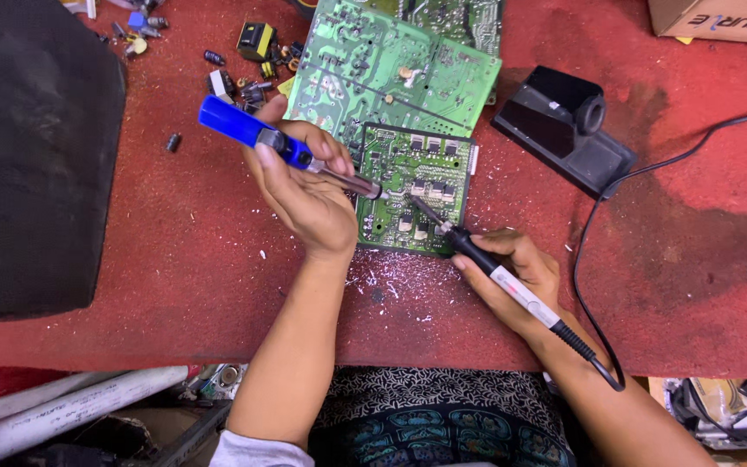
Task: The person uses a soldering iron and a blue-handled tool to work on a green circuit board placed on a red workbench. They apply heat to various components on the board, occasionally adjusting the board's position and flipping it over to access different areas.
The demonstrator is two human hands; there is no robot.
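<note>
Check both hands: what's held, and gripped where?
Left hand grips a blue desoldering pump around its barrel, below the blue plunger. Right hand holds a soldering iron by its handle, pen-style.

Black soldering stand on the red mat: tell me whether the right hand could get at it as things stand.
Probably yes. The black soldering stand sits up and right of the right hand with bare red mat between; but that hand holds the soldering iron.

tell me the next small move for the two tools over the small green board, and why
Probably bring the blue-handled desoldering pump in the left hand down beside the soldering iron held by the right hand. Both tips already angle toward the same spot near the middle of the small green circuit board, with a small gap between them.
</note>
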